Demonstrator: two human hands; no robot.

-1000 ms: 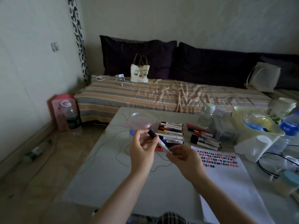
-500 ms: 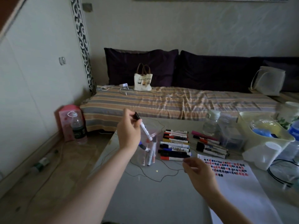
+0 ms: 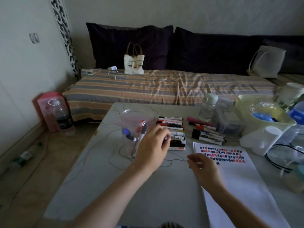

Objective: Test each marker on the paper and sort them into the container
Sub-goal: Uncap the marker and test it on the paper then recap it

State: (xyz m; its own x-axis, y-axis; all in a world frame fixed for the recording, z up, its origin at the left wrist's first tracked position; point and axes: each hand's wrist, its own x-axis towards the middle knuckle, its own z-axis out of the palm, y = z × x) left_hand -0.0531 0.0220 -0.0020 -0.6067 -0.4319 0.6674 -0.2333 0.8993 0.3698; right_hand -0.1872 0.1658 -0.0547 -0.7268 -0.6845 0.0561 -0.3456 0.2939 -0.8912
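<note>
The right hand [image 3: 204, 170] is hovering nearest, over the lower left corner of the smooth white paper [image 3: 238, 186], its fingers [image 3: 190, 157] loosely curled with nothing visible between them. Beyond its fingertips, rows of small red, blue and black test marks are covering the sheet's top. The left hand [image 3: 153, 148] is reaching further out over the pale matte tabletop [image 3: 98, 186], its fingers [image 3: 164, 134] bent down onto the row of slim white-barrelled markers [image 3: 174, 129]; motion blur is hiding whether they are pinching one, so I cannot tell. Just left of those fingers a clear round plastic container [image 3: 131, 117] is standing upright, holding several sorted markers [image 3: 136, 139]. A thin dark cord [image 3: 115, 162] is looping across the tabletop. Beyond, a striped, rumpled bed [image 3: 164, 86] is carrying dark plush pillows [image 3: 128, 46] and a canvas tote [image 3: 134, 63].
</note>
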